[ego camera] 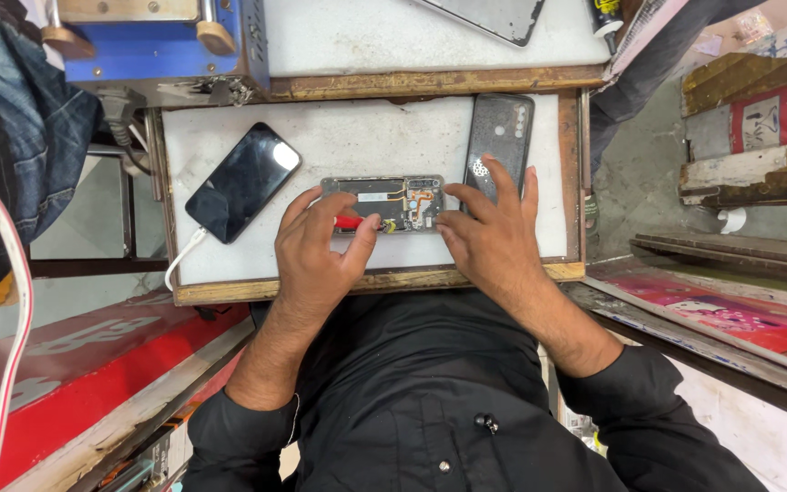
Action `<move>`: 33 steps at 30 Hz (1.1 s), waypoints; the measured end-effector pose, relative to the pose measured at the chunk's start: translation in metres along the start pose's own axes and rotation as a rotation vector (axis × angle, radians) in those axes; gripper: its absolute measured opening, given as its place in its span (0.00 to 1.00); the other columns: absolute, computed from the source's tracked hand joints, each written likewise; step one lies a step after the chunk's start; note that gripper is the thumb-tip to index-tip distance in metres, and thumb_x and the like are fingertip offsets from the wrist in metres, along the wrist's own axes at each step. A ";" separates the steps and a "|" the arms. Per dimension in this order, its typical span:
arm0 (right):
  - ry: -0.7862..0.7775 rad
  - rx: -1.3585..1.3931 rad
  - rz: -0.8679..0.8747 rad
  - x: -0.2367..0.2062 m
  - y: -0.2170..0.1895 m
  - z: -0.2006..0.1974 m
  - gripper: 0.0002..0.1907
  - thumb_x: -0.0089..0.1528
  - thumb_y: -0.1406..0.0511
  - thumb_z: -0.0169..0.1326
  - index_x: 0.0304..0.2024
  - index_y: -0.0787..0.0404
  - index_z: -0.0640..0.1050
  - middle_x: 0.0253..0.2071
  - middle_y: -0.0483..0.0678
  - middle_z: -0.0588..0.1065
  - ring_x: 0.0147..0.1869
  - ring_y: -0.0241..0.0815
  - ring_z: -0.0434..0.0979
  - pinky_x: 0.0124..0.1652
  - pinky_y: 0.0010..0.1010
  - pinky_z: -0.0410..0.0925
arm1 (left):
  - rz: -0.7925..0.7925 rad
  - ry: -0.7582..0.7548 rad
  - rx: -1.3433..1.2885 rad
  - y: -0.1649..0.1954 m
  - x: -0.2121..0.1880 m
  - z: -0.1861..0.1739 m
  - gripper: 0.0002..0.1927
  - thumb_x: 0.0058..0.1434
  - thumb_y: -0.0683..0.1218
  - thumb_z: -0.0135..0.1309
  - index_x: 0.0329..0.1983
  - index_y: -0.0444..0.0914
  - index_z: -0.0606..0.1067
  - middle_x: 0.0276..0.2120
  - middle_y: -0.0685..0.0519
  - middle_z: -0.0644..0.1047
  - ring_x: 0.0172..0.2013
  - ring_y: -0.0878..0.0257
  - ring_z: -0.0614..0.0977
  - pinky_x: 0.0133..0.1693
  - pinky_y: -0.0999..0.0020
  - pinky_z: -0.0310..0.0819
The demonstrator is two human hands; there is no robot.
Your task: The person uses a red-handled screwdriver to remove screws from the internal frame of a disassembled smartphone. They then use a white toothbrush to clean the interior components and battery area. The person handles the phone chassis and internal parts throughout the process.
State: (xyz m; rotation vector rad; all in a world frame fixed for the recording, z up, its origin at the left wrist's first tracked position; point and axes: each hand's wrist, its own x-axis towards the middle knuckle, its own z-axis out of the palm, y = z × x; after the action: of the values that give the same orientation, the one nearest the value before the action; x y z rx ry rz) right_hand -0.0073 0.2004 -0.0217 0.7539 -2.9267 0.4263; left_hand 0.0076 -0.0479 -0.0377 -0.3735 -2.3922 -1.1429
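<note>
Your left hand (321,239) is closed around a small red-handled tool (350,221), its fingers (307,208) clamped on the handle, with the tip meeting the lower edge of the opened dark rectangular phone body (383,200). That phone body lies flat near the middle of the white, wood-framed work surface (357,141), its inner parts facing up, showing orange flex strips and a small circuit section toward its right end. Your right hand (492,232) rests just beside the right end of the phone body, fingers spread apart and holding nothing; the thumb and forefinger touch the phone's right edge, and the remaining fingers lie over the lower part of a dark grey phone back cover (499,137) that stands lengthwise to the right. To the left of the opened phone, a black glossy smartphone (241,181) lies tilted, screen up, with a white cable (181,258) plugged into its lower end. A blue box-shaped machine (166,41) sits at the upper left, beyond the surface's frame.
</note>
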 end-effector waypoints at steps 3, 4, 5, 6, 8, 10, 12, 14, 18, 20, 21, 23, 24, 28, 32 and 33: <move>-0.018 -0.009 -0.010 0.005 -0.005 -0.010 0.07 0.58 0.63 0.66 0.40 0.51 0.86 0.59 0.42 0.75 0.78 0.59 0.54 0.68 0.78 0.42 | -0.015 0.009 -0.004 0.003 -0.002 -0.005 0.17 0.64 0.44 0.66 0.50 0.35 0.72 0.36 0.50 0.83 0.40 0.57 0.86 0.61 0.50 0.74; -0.022 -0.012 -0.012 0.006 -0.007 -0.011 0.08 0.58 0.63 0.66 0.40 0.51 0.86 0.59 0.42 0.75 0.78 0.59 0.54 0.68 0.78 0.42 | -0.024 0.000 -0.005 0.002 -0.002 -0.006 0.17 0.64 0.44 0.66 0.51 0.35 0.72 0.35 0.50 0.83 0.40 0.57 0.86 0.60 0.50 0.74; -0.023 -0.017 -0.013 0.007 -0.010 -0.012 0.08 0.58 0.63 0.66 0.40 0.51 0.86 0.59 0.42 0.75 0.78 0.59 0.54 0.68 0.78 0.42 | -0.030 -0.009 -0.008 0.002 -0.003 -0.008 0.17 0.64 0.44 0.66 0.51 0.35 0.72 0.35 0.51 0.83 0.39 0.57 0.86 0.60 0.50 0.74; -0.023 -0.019 -0.016 0.009 -0.011 -0.012 0.08 0.59 0.63 0.66 0.40 0.51 0.86 0.59 0.42 0.75 0.78 0.59 0.54 0.68 0.78 0.42 | -0.031 -0.010 -0.007 0.000 -0.004 -0.008 0.17 0.64 0.44 0.66 0.51 0.35 0.72 0.35 0.51 0.83 0.40 0.57 0.86 0.60 0.50 0.74; -0.025 -0.022 -0.015 0.008 -0.017 -0.009 0.07 0.59 0.63 0.66 0.40 0.51 0.86 0.59 0.42 0.75 0.78 0.59 0.54 0.68 0.77 0.42 | -0.032 -0.021 -0.009 -0.003 -0.008 -0.011 0.18 0.65 0.44 0.66 0.51 0.35 0.72 0.36 0.50 0.83 0.41 0.57 0.86 0.60 0.50 0.74; -0.032 -0.035 -0.021 0.008 -0.019 -0.007 0.07 0.59 0.63 0.66 0.40 0.51 0.85 0.59 0.42 0.75 0.78 0.59 0.54 0.68 0.77 0.43 | -0.025 -0.015 -0.006 -0.008 -0.011 -0.011 0.18 0.65 0.45 0.66 0.52 0.35 0.71 0.38 0.48 0.83 0.41 0.56 0.86 0.61 0.50 0.74; -0.040 -0.038 -0.016 0.008 -0.021 -0.003 0.07 0.59 0.62 0.66 0.40 0.52 0.85 0.59 0.42 0.75 0.78 0.59 0.55 0.68 0.77 0.43 | -0.027 -0.001 -0.012 -0.014 -0.014 -0.009 0.19 0.64 0.45 0.66 0.52 0.35 0.71 0.38 0.48 0.82 0.41 0.55 0.86 0.60 0.50 0.75; -0.053 -0.031 -0.005 0.010 -0.022 0.000 0.07 0.59 0.62 0.66 0.40 0.52 0.85 0.58 0.42 0.75 0.77 0.59 0.55 0.68 0.77 0.43 | -0.047 0.024 -0.027 -0.019 -0.017 -0.008 0.20 0.62 0.45 0.67 0.51 0.36 0.72 0.35 0.50 0.82 0.41 0.53 0.86 0.57 0.52 0.77; -0.078 -0.034 -0.011 0.012 -0.024 -0.002 0.06 0.59 0.62 0.66 0.38 0.52 0.86 0.58 0.43 0.75 0.77 0.59 0.55 0.67 0.77 0.44 | -0.305 0.018 -0.255 -0.029 -0.026 -0.007 0.20 0.64 0.43 0.65 0.54 0.35 0.70 0.37 0.48 0.83 0.39 0.60 0.87 0.42 0.66 0.81; -0.075 -0.033 -0.012 0.013 -0.026 -0.003 0.06 0.59 0.62 0.66 0.38 0.52 0.86 0.59 0.43 0.75 0.77 0.60 0.55 0.68 0.77 0.44 | -0.344 0.014 -0.320 -0.036 -0.030 -0.006 0.20 0.66 0.41 0.64 0.55 0.35 0.69 0.37 0.48 0.83 0.40 0.62 0.86 0.43 0.68 0.81; -0.072 -0.029 -0.016 0.013 -0.026 -0.004 0.06 0.58 0.62 0.66 0.38 0.51 0.86 0.58 0.42 0.75 0.77 0.59 0.55 0.67 0.77 0.44 | -0.360 0.028 -0.363 -0.039 -0.031 -0.005 0.19 0.66 0.41 0.63 0.56 0.35 0.69 0.37 0.48 0.83 0.40 0.62 0.86 0.43 0.68 0.81; -0.067 -0.020 -0.024 0.014 -0.027 -0.004 0.06 0.58 0.62 0.66 0.38 0.50 0.86 0.58 0.42 0.75 0.77 0.59 0.55 0.67 0.77 0.44 | -0.395 0.053 -0.447 -0.046 -0.033 -0.003 0.19 0.68 0.40 0.62 0.57 0.35 0.67 0.38 0.48 0.82 0.40 0.63 0.86 0.44 0.69 0.82; -0.066 -0.021 -0.020 0.015 -0.027 -0.005 0.06 0.58 0.62 0.66 0.38 0.50 0.86 0.58 0.42 0.75 0.77 0.59 0.55 0.67 0.77 0.44 | -0.416 0.060 -0.487 -0.049 -0.033 -0.001 0.19 0.68 0.40 0.62 0.57 0.35 0.67 0.38 0.48 0.82 0.40 0.63 0.85 0.43 0.69 0.81; -0.060 -0.015 -0.027 0.019 -0.028 -0.004 0.07 0.57 0.62 0.67 0.38 0.49 0.86 0.58 0.42 0.75 0.77 0.60 0.54 0.67 0.78 0.43 | -0.435 0.071 -0.555 -0.057 -0.034 -0.001 0.18 0.69 0.38 0.60 0.57 0.34 0.66 0.39 0.47 0.81 0.41 0.64 0.84 0.45 0.71 0.80; -0.065 -0.025 -0.034 0.022 -0.029 -0.004 0.06 0.58 0.61 0.67 0.38 0.49 0.86 0.58 0.42 0.74 0.77 0.60 0.54 0.67 0.78 0.42 | -0.449 0.045 -0.561 -0.058 -0.033 -0.003 0.18 0.70 0.39 0.59 0.57 0.35 0.65 0.39 0.47 0.81 0.43 0.65 0.85 0.46 0.72 0.82; -0.073 -0.026 -0.039 0.022 -0.030 -0.005 0.06 0.58 0.61 0.66 0.38 0.49 0.86 0.58 0.42 0.74 0.77 0.60 0.54 0.68 0.78 0.43 | -0.451 0.049 -0.563 -0.058 -0.033 -0.004 0.18 0.70 0.39 0.59 0.57 0.34 0.65 0.39 0.47 0.81 0.43 0.65 0.85 0.46 0.71 0.82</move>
State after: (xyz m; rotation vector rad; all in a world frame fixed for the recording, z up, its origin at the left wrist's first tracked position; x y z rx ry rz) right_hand -0.0123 0.1667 -0.0060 0.8397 -2.9731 0.3646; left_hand 0.0124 -0.0881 -0.0910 0.0340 -2.1301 -2.0080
